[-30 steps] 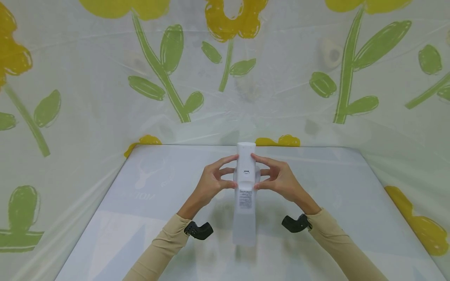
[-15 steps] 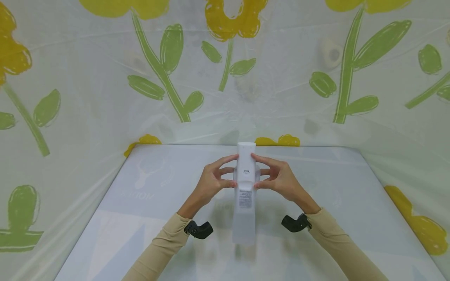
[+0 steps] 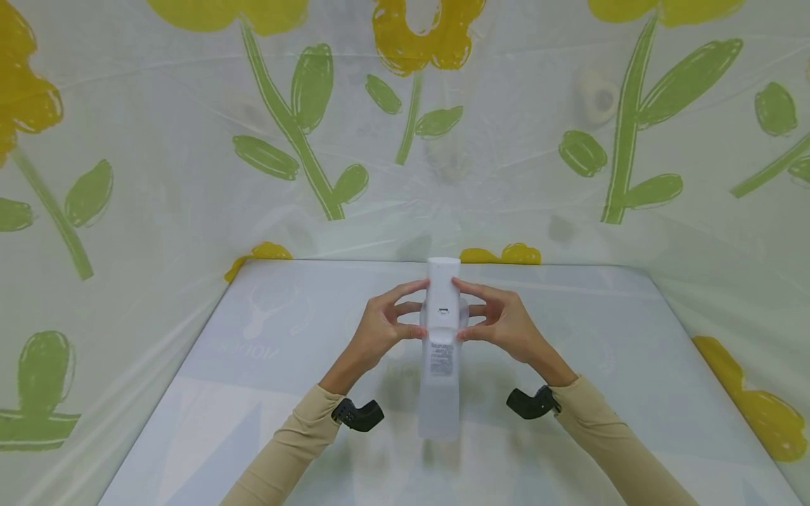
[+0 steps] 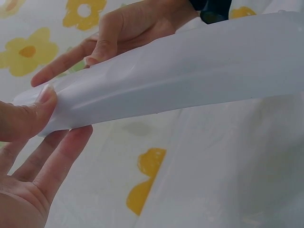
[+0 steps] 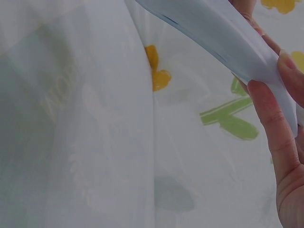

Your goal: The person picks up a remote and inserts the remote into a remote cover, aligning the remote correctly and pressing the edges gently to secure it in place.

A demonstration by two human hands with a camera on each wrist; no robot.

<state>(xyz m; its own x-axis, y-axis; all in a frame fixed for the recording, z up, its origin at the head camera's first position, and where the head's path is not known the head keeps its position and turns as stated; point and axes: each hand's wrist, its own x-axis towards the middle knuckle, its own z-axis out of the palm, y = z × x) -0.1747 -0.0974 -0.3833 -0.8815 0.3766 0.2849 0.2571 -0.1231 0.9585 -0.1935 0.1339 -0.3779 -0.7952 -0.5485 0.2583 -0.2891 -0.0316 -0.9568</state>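
Between both hands is a long white plastic device (image 3: 439, 407), held over the table with its narrower end away from me. Its upward side shows a small port and a printed label (image 3: 441, 358); a rounded, see-through part peeks out behind it on both sides. My left hand (image 3: 377, 327) pinches the left edge with thumb and fingers, while my right hand (image 3: 510, 327) does the same on the right edge. The left wrist view shows the device's smooth side (image 4: 190, 71) stretching past the left thumb (image 4: 45, 107). Right fingers (image 5: 268, 114) rest against the device in the right wrist view.
Under the hands lies a pale table (image 3: 240, 407) with faint grey lettering. A white curtain (image 3: 506, 154) printed with yellow flowers and green leaves hangs behind the table and along its sides. Black wrist cameras (image 3: 359, 415) sit on both sleeves.
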